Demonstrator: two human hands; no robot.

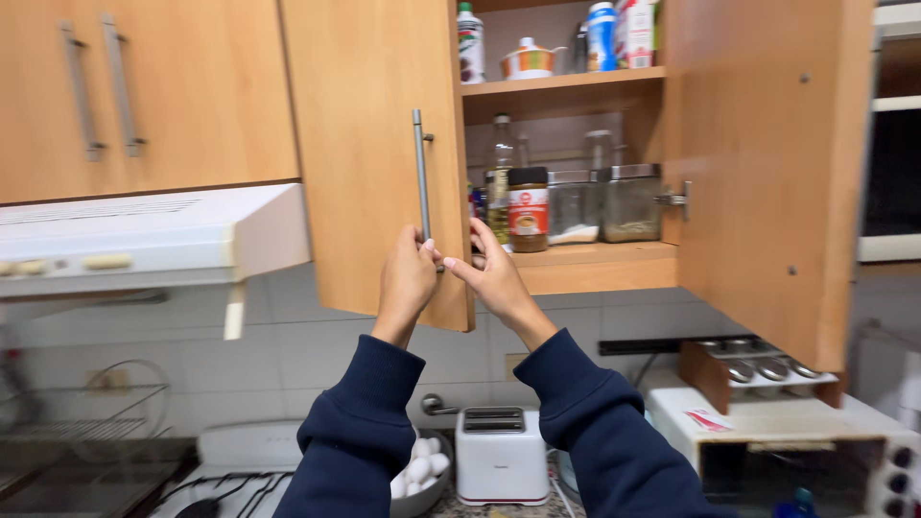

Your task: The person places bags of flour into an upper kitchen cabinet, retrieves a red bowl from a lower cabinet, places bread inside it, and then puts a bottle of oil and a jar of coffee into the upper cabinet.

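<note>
Head view: handle (420,173) rises above left hand (407,280) grip.

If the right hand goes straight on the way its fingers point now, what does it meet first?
The right hand points up-left, so it would probably meet the cupboard door edge first, by the metal handle; depth is unclear.

Smooth matt wood cabinet door (369,144) with a brushed metal handle (420,173).
</note>
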